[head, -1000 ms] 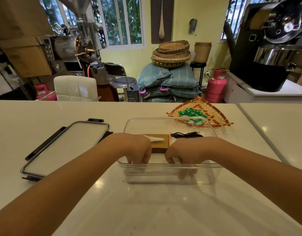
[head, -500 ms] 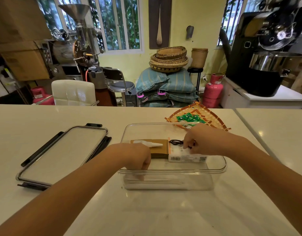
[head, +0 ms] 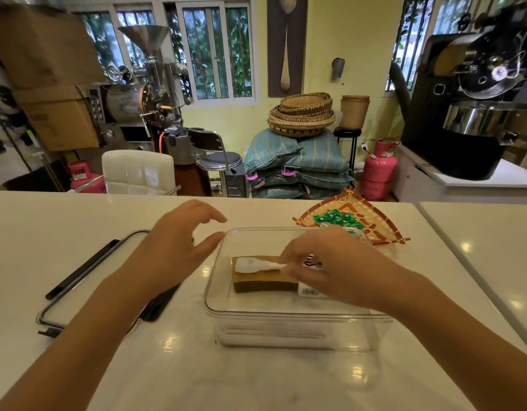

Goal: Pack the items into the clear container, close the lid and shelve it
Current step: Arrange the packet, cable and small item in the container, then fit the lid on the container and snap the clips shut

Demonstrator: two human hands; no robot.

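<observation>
The clear container [head: 226,307] stands open on the white counter in front of me. Inside it lies a brown flat packet [head: 262,281] with a white tube [head: 251,264] on top. My right hand [head: 324,268] reaches into the container and pinches the tube's thin tip. A black cable is mostly hidden behind that hand. My left hand [head: 179,247] hovers open above the counter, left of the container, fingers spread. The lid [head: 78,280] with black clips lies flat to the left, partly under my left forearm.
A woven triangular tray [head: 381,229] holding green packets [head: 336,219] sits behind the container on the right. A seam in the counter runs along the right side. Beyond the counter stand a white chair, a stool, sacks, baskets and roasting machines.
My left hand has lifted off the container's near rim and opened above the counter. My right hand has moved from the cable to the white tube's tip.
</observation>
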